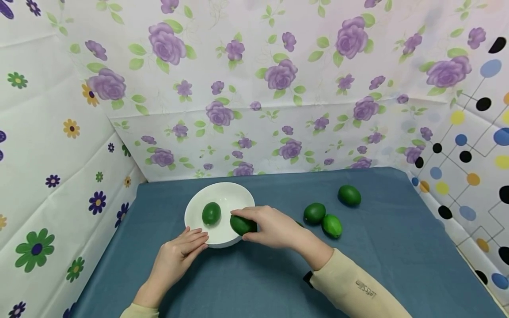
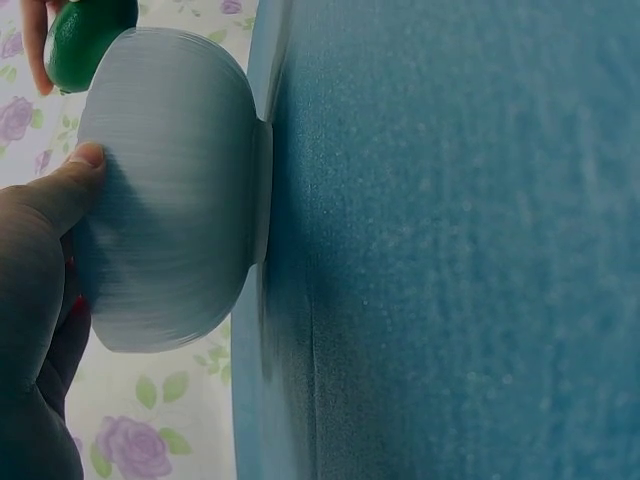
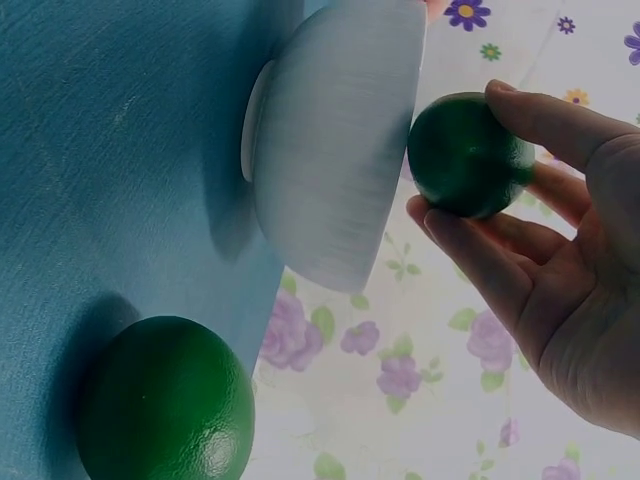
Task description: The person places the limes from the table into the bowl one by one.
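A white bowl (image 1: 219,238) stands on the blue cloth, with one green lime (image 1: 211,213) lying inside it. My left hand (image 1: 175,257) holds the bowl at its near left rim; in the left wrist view the thumb (image 2: 75,180) presses the outer wall. Over the bowl's right rim, my right hand (image 1: 272,226) grips another lime (image 3: 470,155) between thumb and fingertips. This lime is above the rim, its lower side facing the bowl's opening.
Right of the bowl lie a dark lime (image 1: 314,213), a brighter lime (image 1: 332,226) touching or nearly touching it, and a farther lime (image 1: 349,195). Another lime (image 1: 299,224) is mostly hidden behind my right hand. A flowered sheet (image 1: 254,132) hangs behind the table.
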Available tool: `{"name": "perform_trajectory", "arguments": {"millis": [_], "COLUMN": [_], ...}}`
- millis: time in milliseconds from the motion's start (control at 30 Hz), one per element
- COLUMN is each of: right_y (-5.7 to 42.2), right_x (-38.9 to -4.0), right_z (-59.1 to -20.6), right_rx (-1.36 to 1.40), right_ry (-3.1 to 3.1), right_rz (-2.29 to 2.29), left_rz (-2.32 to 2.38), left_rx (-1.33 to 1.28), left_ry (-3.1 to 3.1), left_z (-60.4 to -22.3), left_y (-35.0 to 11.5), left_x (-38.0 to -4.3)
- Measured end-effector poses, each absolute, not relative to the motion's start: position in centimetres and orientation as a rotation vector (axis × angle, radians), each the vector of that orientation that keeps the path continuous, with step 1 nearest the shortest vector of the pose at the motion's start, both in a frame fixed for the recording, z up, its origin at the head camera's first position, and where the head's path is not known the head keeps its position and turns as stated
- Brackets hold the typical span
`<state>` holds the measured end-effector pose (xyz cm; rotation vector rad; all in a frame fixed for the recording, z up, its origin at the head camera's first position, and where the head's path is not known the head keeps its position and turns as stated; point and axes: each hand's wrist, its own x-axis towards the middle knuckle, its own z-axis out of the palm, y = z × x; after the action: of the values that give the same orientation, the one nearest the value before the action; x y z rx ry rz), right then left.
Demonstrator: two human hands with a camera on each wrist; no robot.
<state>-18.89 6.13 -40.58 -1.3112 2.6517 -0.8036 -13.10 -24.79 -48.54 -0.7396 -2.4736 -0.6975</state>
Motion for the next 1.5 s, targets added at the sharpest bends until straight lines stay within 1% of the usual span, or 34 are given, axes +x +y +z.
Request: {"name": "perform_trajectory", "arguments": {"millis": [400, 900, 1500], "right_y": [5.2, 4.3, 2.5], "right_x": [-19.5, -21.1, -22.2], "right_z": [-40.6, -41.2, -42.0], "right_rx": [-1.296, -1.224, -1.197], "right_ry": [2.692, 2.719, 2.772], "right_rz": [-0.835, -0.79, -0.679], "left_rz": [-0.688, -0.681, -0.697], "left_rx": [-0.748, -0.75, -0.749], "left_ry": [-2.469, -2.479, -2.487], "left_z": [-48.5, -48.2, -48.4], "left_y": [-24.8, -24.6, -24.9], "left_x": [-13.1, -13.2, -13.1]}}
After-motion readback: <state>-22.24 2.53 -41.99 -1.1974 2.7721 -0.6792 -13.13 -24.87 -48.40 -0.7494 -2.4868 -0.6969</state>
